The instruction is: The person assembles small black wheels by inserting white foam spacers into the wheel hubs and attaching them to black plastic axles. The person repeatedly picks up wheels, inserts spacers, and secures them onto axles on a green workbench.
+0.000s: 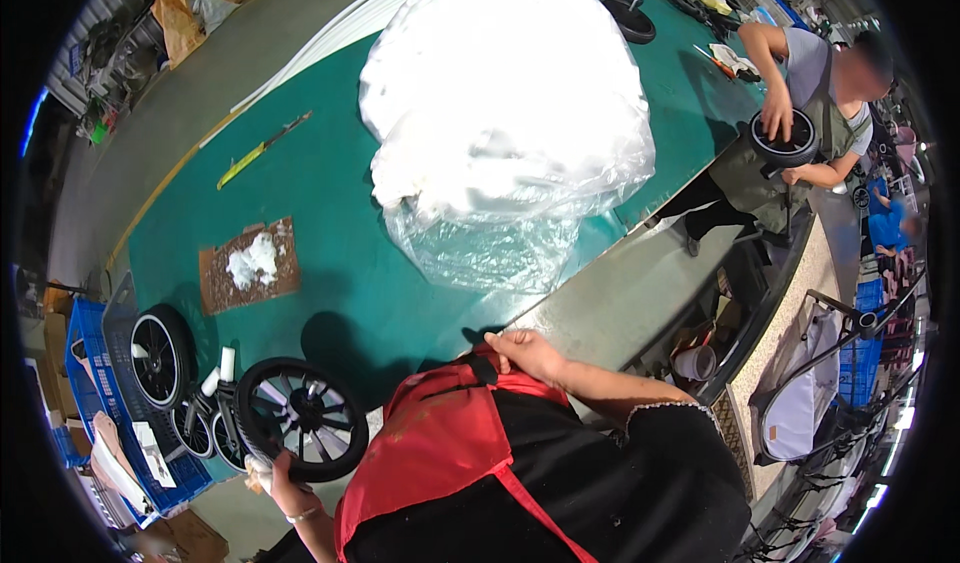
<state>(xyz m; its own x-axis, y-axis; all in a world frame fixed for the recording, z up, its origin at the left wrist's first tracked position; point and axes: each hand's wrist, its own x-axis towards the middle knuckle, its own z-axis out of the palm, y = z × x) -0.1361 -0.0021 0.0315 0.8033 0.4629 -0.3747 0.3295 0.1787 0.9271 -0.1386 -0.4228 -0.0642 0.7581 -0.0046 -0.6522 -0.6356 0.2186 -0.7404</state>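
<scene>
My left hand (287,485) is closed at the lower rim of a black spoked wheel (345,424), with a crumpled white cloth (258,473) at its fingers. That wheel belongs to a group with smaller wheels (192,431) and white tube ends (227,364), at the table's near left edge. Thumb and fingers of my right hand (528,355) are pinched together in front of my red apron (430,438). What they hold, if anything, is too small to make out. A dark piece (483,369) lies against the apron beside them.
A large clear plastic bag (480,243) full of white material covers the middle of the green table (330,198). Left of it lie a yellow cutter knife (245,165) and cardboard (222,281) with white paste (253,261). Another wheel (160,356) stands by blue crates (95,393). A co-worker (800,113) handles a wheel (783,141).
</scene>
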